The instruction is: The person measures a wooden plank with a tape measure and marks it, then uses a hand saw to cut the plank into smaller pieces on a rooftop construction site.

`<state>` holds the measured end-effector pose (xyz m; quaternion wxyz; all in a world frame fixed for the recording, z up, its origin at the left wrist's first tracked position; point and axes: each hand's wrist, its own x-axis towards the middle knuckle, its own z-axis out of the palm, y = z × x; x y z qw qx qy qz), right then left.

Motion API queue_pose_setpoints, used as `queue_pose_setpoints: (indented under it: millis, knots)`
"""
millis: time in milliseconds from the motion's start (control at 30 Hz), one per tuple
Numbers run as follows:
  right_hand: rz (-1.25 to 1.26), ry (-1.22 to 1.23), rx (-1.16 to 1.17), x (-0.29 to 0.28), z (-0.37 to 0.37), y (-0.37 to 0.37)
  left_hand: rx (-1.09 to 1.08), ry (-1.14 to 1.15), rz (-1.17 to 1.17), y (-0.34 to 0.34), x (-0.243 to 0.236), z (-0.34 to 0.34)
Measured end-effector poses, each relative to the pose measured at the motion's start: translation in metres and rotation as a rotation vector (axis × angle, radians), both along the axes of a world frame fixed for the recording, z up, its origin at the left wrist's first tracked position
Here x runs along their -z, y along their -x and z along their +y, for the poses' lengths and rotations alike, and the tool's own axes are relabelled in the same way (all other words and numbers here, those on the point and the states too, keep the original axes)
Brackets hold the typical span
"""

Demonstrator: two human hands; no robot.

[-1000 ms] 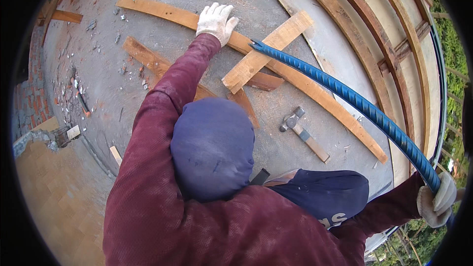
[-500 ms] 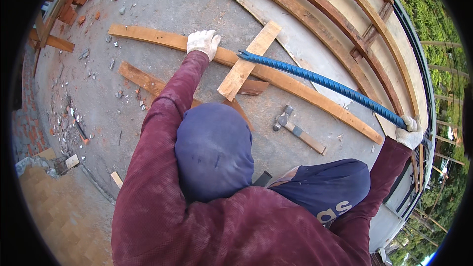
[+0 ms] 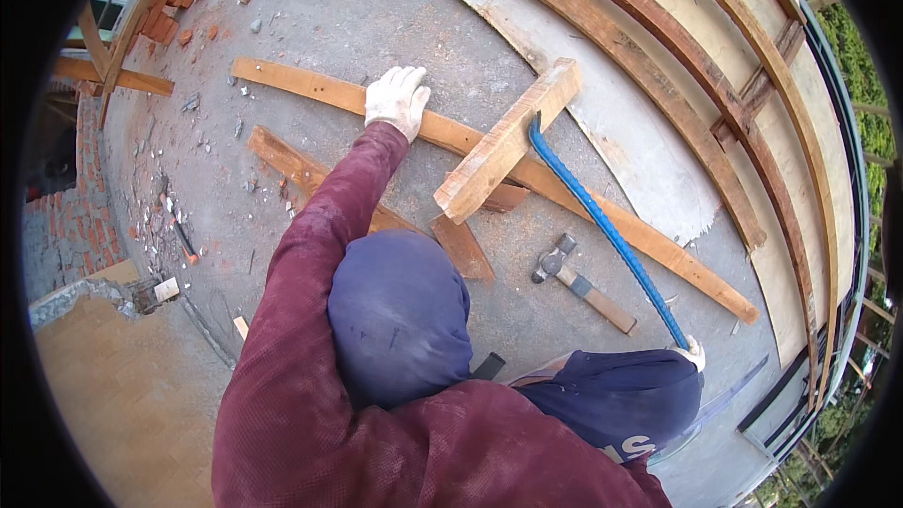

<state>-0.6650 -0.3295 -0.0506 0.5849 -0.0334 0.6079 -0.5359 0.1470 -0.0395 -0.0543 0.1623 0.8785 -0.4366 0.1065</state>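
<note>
The bar [image 3: 602,216] is slim blue metal, ribbed along its shaft and bent near its upper end; the board [image 3: 513,141] is short, thick and rough-sawn, tilted so that two of its long faces show; the plank [image 3: 450,134] under it is long, straight-grained and orange-brown, its curve owed at least partly to the lens; the floor [image 3: 357,23] is grey and gritty; the hammer [image 3: 585,288] has a dull metal head and a wooden handle with a grey band. Your left hand [image 3: 396,101], in a white knit glove, lies palm down on the plank, its fingers stretched out and slightly parted, pinching nothing that shows; your right hand [image 3: 695,355], gloved too, is closed around the bar's lower end, though your knee [image 3: 625,395] hides most of it, so you cannot tell how each finger sits. From that hand the bar runs up and to the left, until its bent end touches the board's side; the board crosses the plank to the right of your left hand, apart from it; the hammer lies on the floor between the bar and your knee, near both and touched by neither hand.
</note>
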Motion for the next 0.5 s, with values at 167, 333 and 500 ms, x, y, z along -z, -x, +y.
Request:
queue_pose_setpoints:
  millis: [167,333,500]
  knots:
    - [0.001,0.143,0.327,-0.076,0.011,-0.029,-0.016,-0.125,0.06,-0.009,0.013,-0.002]
    - [0.105,0.527,0.285,-0.233,0.036,-0.104,0.006,0.142,0.423,0.006,-0.021,0.005]
    - [-0.137,1.062,-0.325,-0.381,0.042,-0.085,0.267,-0.25,0.503,0.139,-0.121,-0.037]
